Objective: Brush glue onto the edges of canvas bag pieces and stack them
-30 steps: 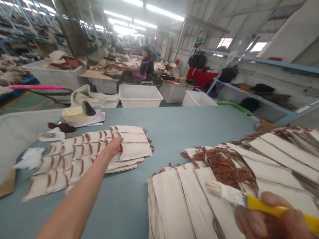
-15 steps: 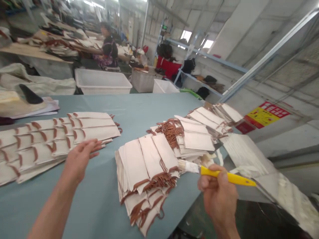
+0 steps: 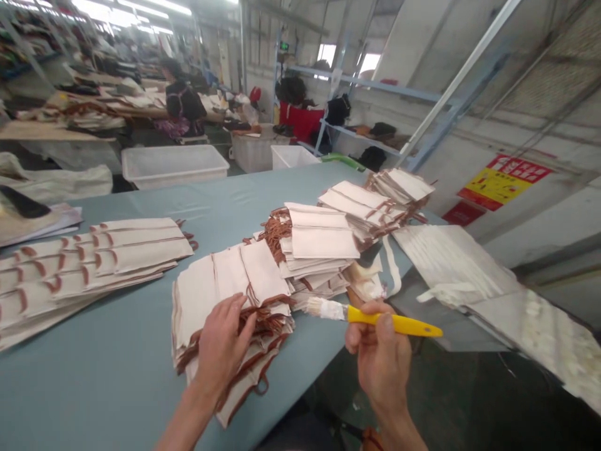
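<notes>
My right hand [image 3: 382, 351] grips a paintbrush [image 3: 394, 324] by its yellow handle. White matter coats its bristles, which point left toward the nearest stack of cream fabric pieces [image 3: 230, 269]. Brown trim and loops hang along that stack's near edge. On this edge rests my left hand [image 3: 225, 341], fingers stretched out over the top pieces; whether it pinches any is not visible. Behind lies another cream stack [image 3: 323, 235] beside a tangle of brown cords [image 3: 276, 235]. Overlapping cream pieces with brown edging [image 3: 98, 260] are spread in rows at the left.
The blue-green table [image 3: 117, 369] has its edge close to my right hand. Beyond it stand white bins [image 3: 173, 166] and a seated person [image 3: 183, 103]. More stacks [image 3: 399, 188] lie at the far right end, next to a board with whitish strips [image 3: 451, 257].
My left hand has moved right, from beside the spread rows onto the near stack. My right hand still holds the brush, and the view has shifted to the right.
</notes>
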The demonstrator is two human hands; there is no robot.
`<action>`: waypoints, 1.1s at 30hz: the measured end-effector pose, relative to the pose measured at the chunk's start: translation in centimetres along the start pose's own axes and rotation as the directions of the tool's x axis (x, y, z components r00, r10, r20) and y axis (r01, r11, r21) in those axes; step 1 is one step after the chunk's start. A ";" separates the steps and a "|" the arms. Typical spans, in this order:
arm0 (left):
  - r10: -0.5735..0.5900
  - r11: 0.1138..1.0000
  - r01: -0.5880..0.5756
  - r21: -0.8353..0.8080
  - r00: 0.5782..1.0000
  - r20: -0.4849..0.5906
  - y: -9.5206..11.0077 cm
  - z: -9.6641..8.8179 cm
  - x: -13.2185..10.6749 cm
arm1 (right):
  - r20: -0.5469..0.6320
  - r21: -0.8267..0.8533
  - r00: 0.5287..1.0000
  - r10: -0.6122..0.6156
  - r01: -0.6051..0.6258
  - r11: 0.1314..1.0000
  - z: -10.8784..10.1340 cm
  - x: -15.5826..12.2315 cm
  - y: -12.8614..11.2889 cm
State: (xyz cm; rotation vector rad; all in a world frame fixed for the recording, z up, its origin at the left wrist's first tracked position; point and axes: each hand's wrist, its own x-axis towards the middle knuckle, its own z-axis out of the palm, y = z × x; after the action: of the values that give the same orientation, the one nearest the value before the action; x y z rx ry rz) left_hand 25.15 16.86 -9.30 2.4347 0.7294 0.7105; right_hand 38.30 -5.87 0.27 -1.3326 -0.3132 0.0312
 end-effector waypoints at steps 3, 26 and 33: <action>0.096 0.988 -0.097 0.121 0.995 0.014 1.8 4.0 1.7 | -0.010 -0.009 1.000 0.010 -0.010 1.000 -3.1 0.4 0.0; -0.051 0.998 0.056 -0.028 0.987 0.151 2.1 5.2 4.7 | 0.214 0.013 0.977 -0.014 0.011 1.000 -5.7 3.5 1.6; -0.296 0.910 0.274 -0.311 0.955 -0.025 3.5 -3.5 5.0 | 0.314 -0.041 0.924 -0.218 0.242 0.969 -6.1 2.8 2.6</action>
State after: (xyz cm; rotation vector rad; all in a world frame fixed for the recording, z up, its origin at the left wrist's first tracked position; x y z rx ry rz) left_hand 27.89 18.44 -3.01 1.9805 0.9079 0.7342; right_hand 42.87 -10.49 -2.83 -1.3617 -0.7424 0.0293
